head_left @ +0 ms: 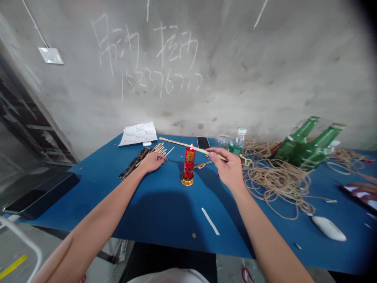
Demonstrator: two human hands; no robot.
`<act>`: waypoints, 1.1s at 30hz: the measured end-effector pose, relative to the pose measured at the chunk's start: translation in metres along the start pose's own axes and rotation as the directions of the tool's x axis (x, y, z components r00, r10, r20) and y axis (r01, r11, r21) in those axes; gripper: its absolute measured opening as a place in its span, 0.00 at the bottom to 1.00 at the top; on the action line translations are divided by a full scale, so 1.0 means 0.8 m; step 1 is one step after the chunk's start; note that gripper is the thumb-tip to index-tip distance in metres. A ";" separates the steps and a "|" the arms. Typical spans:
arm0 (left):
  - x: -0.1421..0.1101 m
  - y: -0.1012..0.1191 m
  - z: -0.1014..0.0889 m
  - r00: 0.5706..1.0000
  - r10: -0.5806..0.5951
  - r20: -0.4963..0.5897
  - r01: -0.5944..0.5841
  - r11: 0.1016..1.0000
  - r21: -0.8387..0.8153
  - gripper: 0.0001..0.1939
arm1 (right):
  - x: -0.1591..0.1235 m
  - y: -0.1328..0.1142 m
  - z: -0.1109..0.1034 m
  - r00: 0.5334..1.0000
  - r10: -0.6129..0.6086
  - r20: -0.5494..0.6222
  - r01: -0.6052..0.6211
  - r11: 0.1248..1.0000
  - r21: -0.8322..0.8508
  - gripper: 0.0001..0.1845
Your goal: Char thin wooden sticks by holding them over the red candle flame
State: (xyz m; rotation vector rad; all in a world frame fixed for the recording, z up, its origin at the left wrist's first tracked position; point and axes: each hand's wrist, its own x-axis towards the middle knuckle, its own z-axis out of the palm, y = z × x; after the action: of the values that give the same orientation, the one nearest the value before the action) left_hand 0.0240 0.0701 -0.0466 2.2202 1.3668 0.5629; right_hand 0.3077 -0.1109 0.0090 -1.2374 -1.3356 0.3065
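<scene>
Head view: the right hand (225,168) pinches a long wooden stick (179,143) between thumb and fingers, the stick crossing at the flame of a lit red candle (189,162). Left of the candle, the left hand (152,161), loosely curled and apparently empty, lies just beside a pile of wooden sticks (157,150).

The head camera looks forward and down from just behind the near edge of the blue table (165,232), toward the concrete wall (224,78) beyond it.

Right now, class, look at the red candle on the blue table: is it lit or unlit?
Lit: a small flame shows at the top of the red candle, which stands upright in its gold holder.
</scene>
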 end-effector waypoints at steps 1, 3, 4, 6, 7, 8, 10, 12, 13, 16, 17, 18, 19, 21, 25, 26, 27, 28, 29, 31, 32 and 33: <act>0.000 0.001 0.000 1.000 0.001 -0.003 -0.001 1.000 0.001 0.17 | 0.000 -0.001 0.000 1.000 0.001 0.000 -0.001 1.000 0.002 0.19; -0.001 0.002 -0.001 1.000 0.000 -0.005 0.000 1.000 0.003 0.16 | 0.000 -0.002 0.000 1.000 0.006 0.001 -0.006 1.000 0.005 0.19; -0.001 0.002 -0.001 1.000 0.001 -0.004 -0.001 1.000 0.003 0.16 | 0.000 -0.001 0.000 1.000 0.009 0.002 -0.009 1.000 0.005 0.19; -0.001 0.003 -0.001 1.000 0.004 -0.003 -0.004 1.000 0.000 0.17 | 0.001 0.000 0.000 1.000 0.011 0.002 -0.011 1.000 0.006 0.19; -0.002 0.003 -0.001 1.000 0.004 -0.002 -0.004 1.000 -0.001 0.17 | 0.001 0.001 0.000 1.000 0.010 0.002 -0.010 1.000 0.007 0.19; -0.001 0.003 -0.001 1.000 0.004 0.000 -0.004 1.000 -0.001 0.17 | 0.001 0.002 0.001 1.000 0.007 0.000 -0.007 1.000 0.009 0.19; -0.001 0.002 -0.001 1.000 0.000 0.002 0.000 1.000 0.003 0.17 | 0.001 0.004 0.001 1.000 0.004 0.001 -0.004 1.000 0.012 0.19; -0.001 0.002 -0.001 1.000 -0.003 0.002 0.003 1.000 0.008 0.17 | 0.000 0.004 0.002 1.000 0.003 0.001 -0.003 1.000 0.013 0.19; 0.000 0.001 -0.001 1.000 -0.001 0.001 0.001 1.000 0.009 0.17 | 0.000 0.005 0.002 1.000 0.003 0.002 -0.003 1.000 0.013 0.19; 0.000 0.000 0.000 1.000 0.012 -0.001 -0.012 1.000 0.011 0.17 | -0.001 0.004 0.002 1.000 0.004 0.000 -0.004 1.000 0.018 0.19; 0.001 -0.001 0.000 1.000 0.017 -0.002 -0.017 1.000 0.011 0.17 | -0.001 0.004 0.002 1.000 0.004 0.000 -0.004 1.000 0.020 0.19; 0.001 -0.002 0.000 1.000 0.020 -0.003 -0.020 1.000 0.010 0.17 | -0.001 0.004 0.002 1.000 0.006 -0.002 -0.006 1.000 0.022 0.19; 0.001 -0.002 0.001 1.000 0.024 -0.003 -0.024 1.000 0.008 0.17 | -0.001 0.003 0.002 1.000 0.008 -0.003 -0.008 1.000 0.025 0.19; 0.001 -0.003 0.001 1.000 0.030 -0.006 -0.030 1.000 0.002 0.16 | -0.001 0.002 0.003 1.000 0.009 -0.007 -0.009 0.999 0.032 0.19; 0.003 -0.006 0.002 1.000 0.029 -0.008 -0.029 1.000 -0.006 0.16 | -0.001 0.001 0.004 1.000 -0.010 -0.018 0.011 0.999 0.038 0.18; 0.004 -0.007 0.002 1.000 0.029 -0.008 -0.029 1.000 -0.008 0.15 | 0.000 0.001 0.004 1.000 -0.017 -0.021 0.018 0.999 0.035 0.18; 0.004 -0.007 0.002 1.000 0.030 -0.009 -0.030 0.999 -0.011 0.15 | 0.000 0.001 0.004 0.999 -0.022 -0.023 0.022 0.999 0.032 0.17; 0.004 -0.008 0.002 0.999 0.031 -0.009 -0.031 0.999 -0.015 0.15 | 0.001 0.002 0.005 0.999 -0.025 -0.025 0.026 0.999 0.027 0.17; 0.004 -0.008 0.003 0.999 0.032 -0.011 -0.032 0.999 -0.018 0.15 | 0.001 0.003 0.005 0.999 -0.027 -0.025 0.028 0.999 0.024 0.17; 0.004 -0.008 0.003 0.999 0.033 -0.013 -0.033 0.999 -0.020 0.15 | 0.001 0.004 0.006 0.999 -0.030 -0.019 0.030 0.999 0.018 0.18; 0.004 -0.007 0.003 0.999 0.033 -0.015 -0.033 0.999 -0.021 0.14 | 0.001 0.005 0.007 0.999 -0.032 -0.015 0.032 0.999 0.017 0.17; 0.004 -0.007 0.003 0.999 0.032 -0.017 -0.033 0.999 -0.022 0.14 | 0.001 0.006 0.007 0.999 -0.034 -0.011 0.034 0.999 0.017 0.17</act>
State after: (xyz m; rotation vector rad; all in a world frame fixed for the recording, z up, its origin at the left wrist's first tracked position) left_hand 0.0227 0.0745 -0.0515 2.2284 1.3282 0.6066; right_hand 0.3053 -0.1053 0.0045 -1.1988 -1.3413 0.2866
